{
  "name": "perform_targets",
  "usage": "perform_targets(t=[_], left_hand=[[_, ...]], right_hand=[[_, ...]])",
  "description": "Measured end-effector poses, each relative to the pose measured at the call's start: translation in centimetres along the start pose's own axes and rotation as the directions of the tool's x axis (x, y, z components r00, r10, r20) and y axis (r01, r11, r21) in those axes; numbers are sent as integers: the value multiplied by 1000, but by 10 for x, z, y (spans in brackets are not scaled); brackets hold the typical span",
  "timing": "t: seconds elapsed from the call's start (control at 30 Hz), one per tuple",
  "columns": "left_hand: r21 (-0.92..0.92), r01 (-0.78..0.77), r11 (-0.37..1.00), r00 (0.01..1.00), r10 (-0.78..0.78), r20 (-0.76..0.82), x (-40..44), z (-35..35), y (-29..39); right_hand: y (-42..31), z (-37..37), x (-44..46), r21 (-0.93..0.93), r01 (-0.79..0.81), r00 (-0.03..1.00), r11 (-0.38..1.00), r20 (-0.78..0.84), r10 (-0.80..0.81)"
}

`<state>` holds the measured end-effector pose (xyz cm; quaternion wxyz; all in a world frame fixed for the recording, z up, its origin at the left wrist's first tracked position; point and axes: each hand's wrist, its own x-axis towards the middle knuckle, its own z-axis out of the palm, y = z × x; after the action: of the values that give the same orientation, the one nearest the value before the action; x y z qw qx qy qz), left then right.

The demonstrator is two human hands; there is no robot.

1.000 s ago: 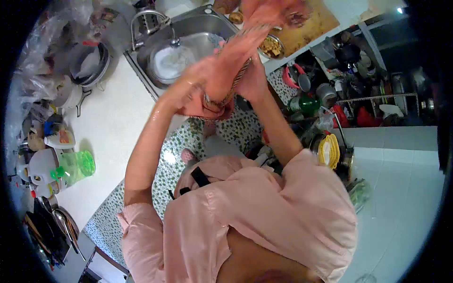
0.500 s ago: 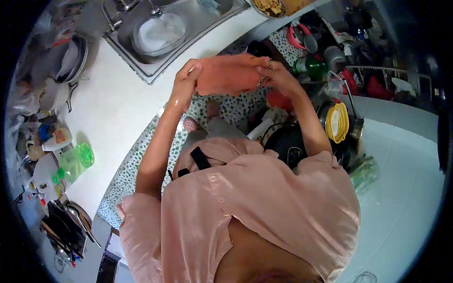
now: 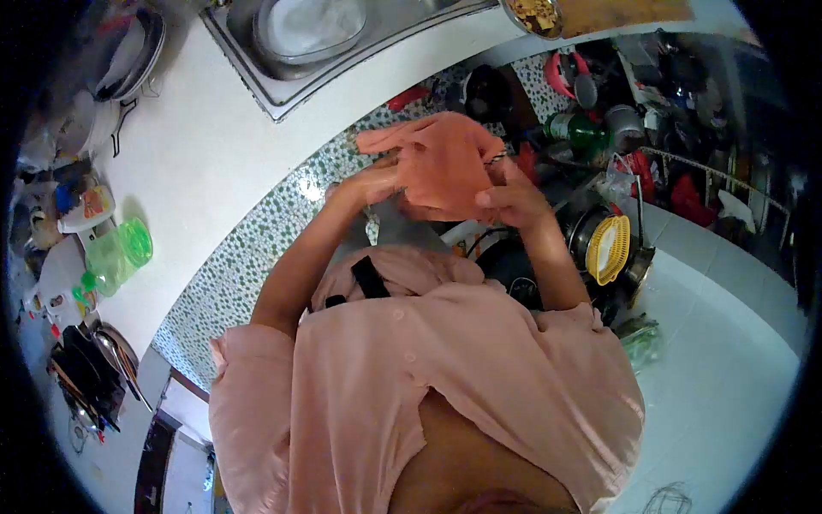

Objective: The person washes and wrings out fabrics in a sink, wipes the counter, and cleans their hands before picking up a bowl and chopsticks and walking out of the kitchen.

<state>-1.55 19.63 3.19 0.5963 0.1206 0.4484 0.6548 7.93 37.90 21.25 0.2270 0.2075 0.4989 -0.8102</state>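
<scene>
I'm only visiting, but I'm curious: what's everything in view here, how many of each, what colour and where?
Creased fabric cloth: one, orange, upper middle
Rectangular metal sink: one, silver, top
Round basin with whitish contents: one, greyish, in the sink
Round food bowl: one, silvery rim, top edge
Smooth countertop: one, white, left
Transparent plastic container: one, green-tinted, left
Slotted plastic basket: one, yellow, right
Glossy bottle: one, green, upper right
Patterned floor: one, green and white, middle left
Other clutter: uncountable, mixed, both sides
Buttoned fabric shirt: one, pink, on the wearer
Left grip: one, bare, partly behind the cloth
Right grip: one, bare, at the cloth's right edge
</scene>
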Motion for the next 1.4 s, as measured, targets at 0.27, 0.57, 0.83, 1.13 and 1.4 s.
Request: perform_targets(t=[0.27,0.57,0.83,1.13,1.4], left_hand=[[-167,-213,963,834,90,-544,-126,-33,10],[363,-184,913,220,399,-890,-273,-67,51],[689,715,116,389,753,-530,-225,-163,14],[785,523,-331,741,631,-228,-80,-119,22],[943,120,-311,830,553,76,175,-70,82]], right_hand=[[6,-35,4,-4,-229,973,973,-3,229],[-5,35,142,-810,230,967,539,255,-30],[149,180,283,-840,507,798,193,372,-475],[130,24,269,-954,199,735,-225,298,-609],[3,-191,256,-920,-174,637,-351,167,-753]])
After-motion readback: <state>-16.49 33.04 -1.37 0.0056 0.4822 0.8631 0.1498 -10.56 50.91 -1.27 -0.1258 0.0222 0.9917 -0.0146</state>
